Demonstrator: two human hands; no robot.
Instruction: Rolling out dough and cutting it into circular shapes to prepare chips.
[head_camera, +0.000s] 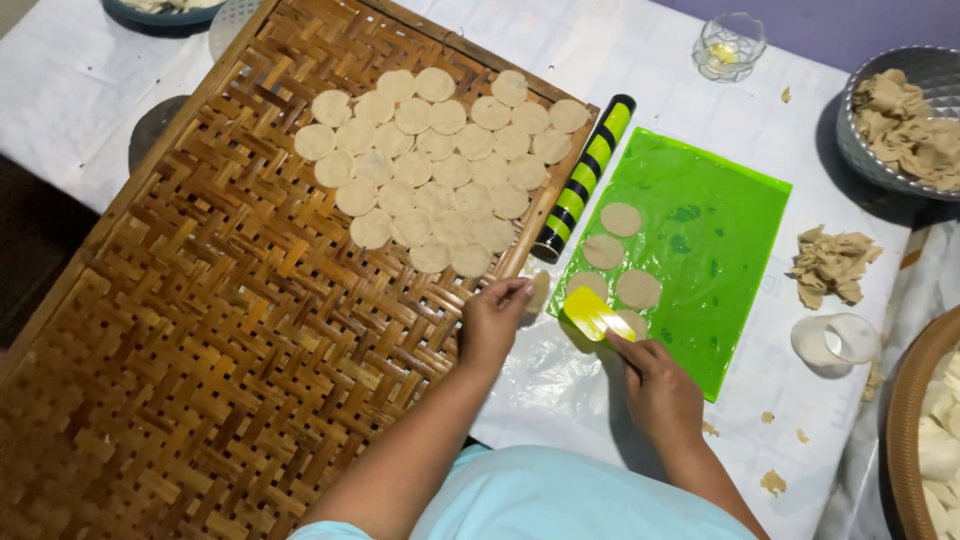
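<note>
My left hand (493, 318) holds a thin round dough disc (539, 291) at the right edge of the woven bamboo tray (220, 300). My right hand (655, 385) grips a yellow plastic scraper (597, 313), its blade lying on the green plastic sheet (720, 230) beside a dough disc (632, 323). Three more discs lie on the sheet: one (621, 219) at the top, one (603, 251) below it, one (638, 289) to the right. Several discs (440, 165) are laid out overlapping on the upper part of the tray.
A black and green rolling pin (585, 175) lies between tray and sheet. Dough scraps (830, 265) sit right of the sheet, a clear round cutter cup (835, 340) below them. A metal bowl of scraps (905, 120), a small glass dish (730, 45) and a basket (925, 440) stand at the right.
</note>
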